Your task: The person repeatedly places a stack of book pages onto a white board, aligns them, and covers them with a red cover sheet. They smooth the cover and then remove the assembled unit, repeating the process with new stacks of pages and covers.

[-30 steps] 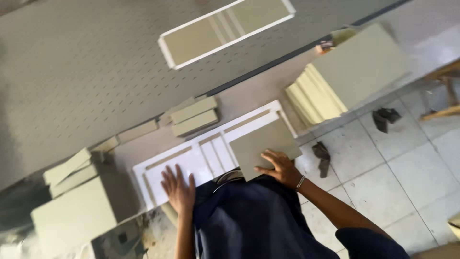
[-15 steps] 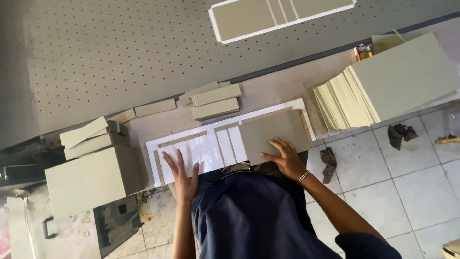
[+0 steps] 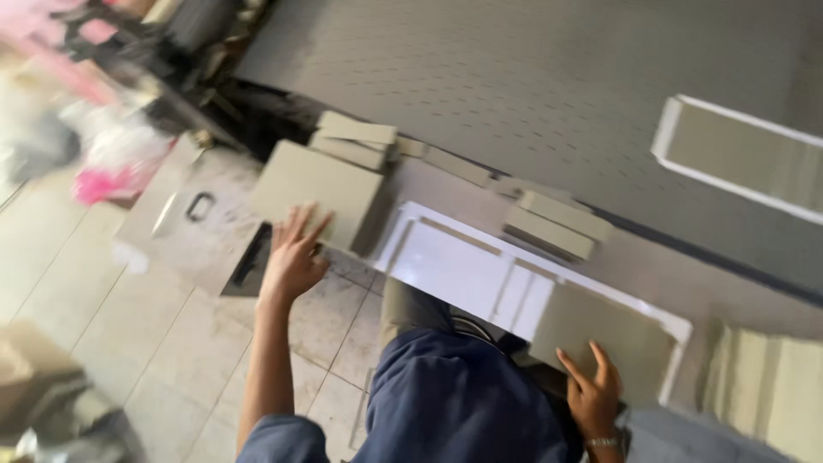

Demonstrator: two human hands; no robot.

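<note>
My left hand [image 3: 293,254] is spread open and reaches out toward a thick stack of grey-green boards [image 3: 319,190] at the left end of the bench; it holds nothing. My right hand [image 3: 591,394] rests flat on a grey-green board [image 3: 604,333] that lies on a white cut-out frame sheet [image 3: 467,267] at the bench edge. My dark blue clothing fills the lower middle of the view.
A large grey perforated machine bed [image 3: 514,77] lies behind, with a white-edged panel [image 3: 746,156] on it. Small board stacks [image 3: 553,225] [image 3: 356,139] sit along the bench. Another stack [image 3: 767,390] stands at the right. A metal box with a handle [image 3: 193,225] sits at the left on the tiled floor.
The view has swung left. My left hand has lifted off the white frame sheet and moved left toward the thick board stack. My right hand stays on the board.
</note>
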